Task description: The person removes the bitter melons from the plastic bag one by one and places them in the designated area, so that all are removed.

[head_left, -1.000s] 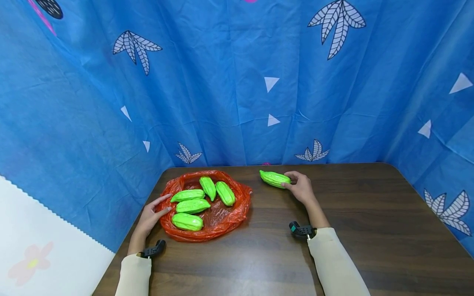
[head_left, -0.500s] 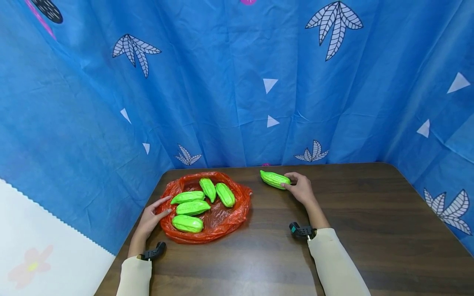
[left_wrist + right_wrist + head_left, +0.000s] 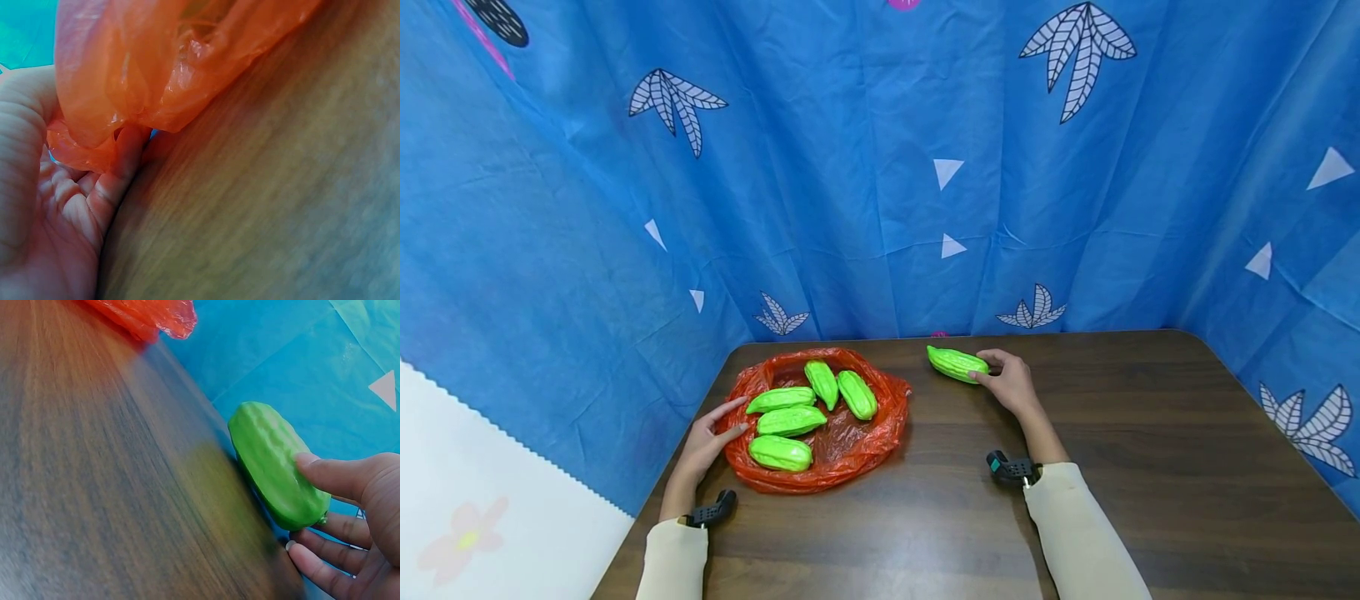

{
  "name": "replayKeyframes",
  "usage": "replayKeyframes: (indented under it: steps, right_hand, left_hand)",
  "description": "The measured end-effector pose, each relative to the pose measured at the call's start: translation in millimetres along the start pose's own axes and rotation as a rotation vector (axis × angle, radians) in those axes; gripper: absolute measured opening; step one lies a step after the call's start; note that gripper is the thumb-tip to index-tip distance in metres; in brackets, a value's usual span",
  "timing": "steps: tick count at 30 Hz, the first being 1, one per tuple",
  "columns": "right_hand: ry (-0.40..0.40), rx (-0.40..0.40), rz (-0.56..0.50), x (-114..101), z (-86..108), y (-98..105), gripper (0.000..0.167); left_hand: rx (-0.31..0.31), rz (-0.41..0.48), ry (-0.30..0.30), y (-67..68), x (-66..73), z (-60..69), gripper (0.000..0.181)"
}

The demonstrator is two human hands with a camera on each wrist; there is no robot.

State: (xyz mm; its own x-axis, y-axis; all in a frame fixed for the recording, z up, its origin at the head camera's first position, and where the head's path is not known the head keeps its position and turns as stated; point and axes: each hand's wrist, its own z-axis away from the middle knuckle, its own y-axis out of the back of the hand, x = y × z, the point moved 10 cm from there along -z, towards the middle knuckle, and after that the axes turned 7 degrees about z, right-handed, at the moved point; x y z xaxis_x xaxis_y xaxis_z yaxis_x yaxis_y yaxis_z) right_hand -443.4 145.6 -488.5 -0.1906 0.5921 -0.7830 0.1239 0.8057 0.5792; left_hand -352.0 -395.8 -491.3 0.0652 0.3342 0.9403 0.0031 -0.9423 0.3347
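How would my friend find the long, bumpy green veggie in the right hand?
Start at the brown wooden table. Near its far edge, right of the crumpled red plastic bag, find the right hand. It holds a ridged bright-green vegetable, the only one outside the bag.

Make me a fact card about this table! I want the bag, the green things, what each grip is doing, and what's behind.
Table: brown, wood-grained
Red bag: thin plastic, spread open
Green vegetables in it: five, ridged
Lone green vegetable: outside the bag
Left grip: holds the bag's rim
Right grip: holds the lone vegetable
Real or toy: can't tell
Backdrop: blue cloth, leaf prints
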Motion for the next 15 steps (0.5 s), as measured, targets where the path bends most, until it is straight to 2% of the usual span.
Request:
replayKeyframes:
  steps: [15]
  right_hand:
    - [0.017,0.001,0.011,-4.6,-1.6,0.1,0.046]
  left_hand:
    - [0.001,-0.022,-0.007,-0.2,1.3,-0.3,0.056]
